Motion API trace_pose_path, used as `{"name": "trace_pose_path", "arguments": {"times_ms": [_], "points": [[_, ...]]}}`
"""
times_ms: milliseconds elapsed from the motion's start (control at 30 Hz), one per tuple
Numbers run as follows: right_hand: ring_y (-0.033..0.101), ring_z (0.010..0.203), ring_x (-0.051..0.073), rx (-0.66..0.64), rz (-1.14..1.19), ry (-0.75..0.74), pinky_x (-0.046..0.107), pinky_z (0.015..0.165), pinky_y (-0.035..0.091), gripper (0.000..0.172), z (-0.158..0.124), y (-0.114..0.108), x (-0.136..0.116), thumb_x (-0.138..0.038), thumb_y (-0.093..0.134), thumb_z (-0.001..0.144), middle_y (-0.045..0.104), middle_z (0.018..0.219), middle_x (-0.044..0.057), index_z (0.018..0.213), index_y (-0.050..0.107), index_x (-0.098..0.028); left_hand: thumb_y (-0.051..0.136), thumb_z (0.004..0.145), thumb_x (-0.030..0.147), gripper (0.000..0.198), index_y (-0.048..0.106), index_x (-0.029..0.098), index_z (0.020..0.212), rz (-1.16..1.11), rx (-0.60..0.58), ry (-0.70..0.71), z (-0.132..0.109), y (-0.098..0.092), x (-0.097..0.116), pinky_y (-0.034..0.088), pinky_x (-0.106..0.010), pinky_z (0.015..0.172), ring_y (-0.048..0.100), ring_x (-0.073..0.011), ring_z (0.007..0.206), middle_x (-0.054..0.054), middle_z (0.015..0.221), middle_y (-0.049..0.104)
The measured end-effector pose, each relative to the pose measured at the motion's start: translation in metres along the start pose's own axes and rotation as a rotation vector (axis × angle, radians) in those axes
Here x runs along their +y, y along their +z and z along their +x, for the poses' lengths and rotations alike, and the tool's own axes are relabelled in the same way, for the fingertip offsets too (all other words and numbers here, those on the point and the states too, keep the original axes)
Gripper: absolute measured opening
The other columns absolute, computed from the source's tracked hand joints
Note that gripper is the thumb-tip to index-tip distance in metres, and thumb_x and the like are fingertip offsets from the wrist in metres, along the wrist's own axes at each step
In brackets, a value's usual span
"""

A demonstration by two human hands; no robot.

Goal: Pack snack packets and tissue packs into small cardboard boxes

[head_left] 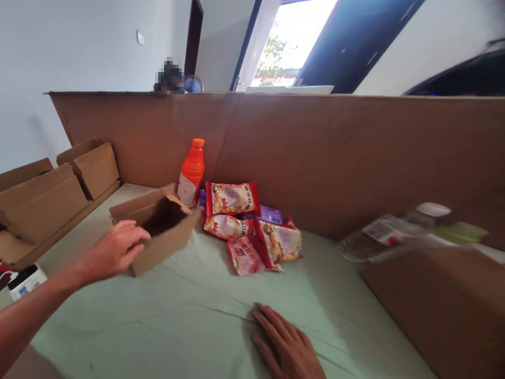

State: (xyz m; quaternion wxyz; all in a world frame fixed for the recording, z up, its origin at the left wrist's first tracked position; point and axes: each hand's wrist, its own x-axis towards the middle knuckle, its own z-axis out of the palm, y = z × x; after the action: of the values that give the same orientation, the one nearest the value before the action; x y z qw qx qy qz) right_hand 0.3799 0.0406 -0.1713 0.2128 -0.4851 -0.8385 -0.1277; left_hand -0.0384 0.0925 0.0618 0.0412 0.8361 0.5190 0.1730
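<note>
My left hand (125, 245) is closed over the near left end of a small open-topped cardboard box (163, 246). The box stands on the green cloth, its inside dark. My right hand (284, 339) lies flat on the cloth with fingers stretched, holding nothing. Just beyond the box stands an orange bottle (191, 172) with an orange cap. To the box's right is a pile of red-and-white snack packets (232, 198), with a smaller red packet (245, 256) at its front. A purple package (268, 214) shows partly behind them.
A tall cardboard wall (295, 152) closes off the back. More open cardboard boxes (43, 197) line the left, near a white container (28, 281). At right, a clear plastic bottle (379, 234) lies behind a large cardboard box (437, 295). Part of a person's head shows beyond the wall.
</note>
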Motion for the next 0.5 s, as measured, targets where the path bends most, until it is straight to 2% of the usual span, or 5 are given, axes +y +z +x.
{"name": "trace_pose_path", "arguments": {"times_ms": [100, 167, 300, 400, 500], "points": [[0.066, 0.115, 0.030, -0.026, 0.044, 0.058, 0.045, 0.090, 0.055, 0.040, 0.004, -0.006, -0.009, -0.036, 0.045, 0.098, 0.069, 0.130, 0.013, 0.122, 0.071, -0.018, 0.043, 0.095, 0.012, 0.022, 0.062, 0.021, 0.101, -0.108, -0.007, 0.303, -0.030, 0.003, 0.037, 0.045, -0.039, 0.108, 0.064, -0.0140, 0.081, 0.001, 0.086, 0.069], [0.064, 0.118, 0.031, -0.053, 0.100, 0.103, 0.047, 0.092, 0.054, 0.039, 0.006, -0.010, -0.012, -0.033, 0.046, 0.097, 0.068, 0.130, 0.015, 0.122, 0.070, -0.015, 0.041, 0.095, 0.008, 0.024, 0.060, 0.022, 0.100, -0.137, -0.021, 0.397, -0.041, 0.002, 0.054, 0.049, -0.036, 0.101, 0.062, -0.0135, 0.075, 0.002, 0.080, 0.066], [0.059, 0.124, 0.032, -0.085, 0.258, 0.180, 0.050, 0.096, 0.051, 0.040, 0.008, -0.018, -0.013, -0.025, 0.048, 0.091, 0.065, 0.133, 0.017, 0.124, 0.068, -0.015, 0.041, 0.091, 0.004, 0.028, 0.060, 0.025, 0.097, -0.150, -0.060, 0.440, -0.049, 0.002, 0.071, 0.052, -0.037, 0.092, 0.061, -0.0162, 0.071, 0.002, 0.075, 0.064], [0.062, 0.120, 0.032, -0.061, 0.400, 0.274, 0.051, 0.098, 0.051, 0.037, 0.013, -0.023, -0.009, -0.030, 0.050, 0.091, 0.068, 0.130, 0.015, 0.120, 0.069, -0.018, 0.045, 0.088, 0.007, 0.031, 0.063, 0.028, 0.102, -0.163, -0.059, 0.407, -0.049, 0.006, 0.071, 0.054, -0.040, 0.089, 0.064, -0.0198, 0.076, 0.000, 0.080, 0.068], [0.067, 0.112, 0.029, -0.023, 0.481, 0.331, 0.047, 0.094, 0.055, 0.037, 0.020, -0.029, -0.010, -0.034, 0.047, 0.095, 0.071, 0.123, 0.013, 0.123, 0.068, -0.021, 0.048, 0.084, 0.006, 0.036, 0.063, 0.030, 0.106, -0.163, -0.030, 0.415, -0.045, 0.008, 0.068, 0.053, -0.042, 0.094, 0.066, -0.0208, 0.082, 0.000, 0.088, 0.072]]}}
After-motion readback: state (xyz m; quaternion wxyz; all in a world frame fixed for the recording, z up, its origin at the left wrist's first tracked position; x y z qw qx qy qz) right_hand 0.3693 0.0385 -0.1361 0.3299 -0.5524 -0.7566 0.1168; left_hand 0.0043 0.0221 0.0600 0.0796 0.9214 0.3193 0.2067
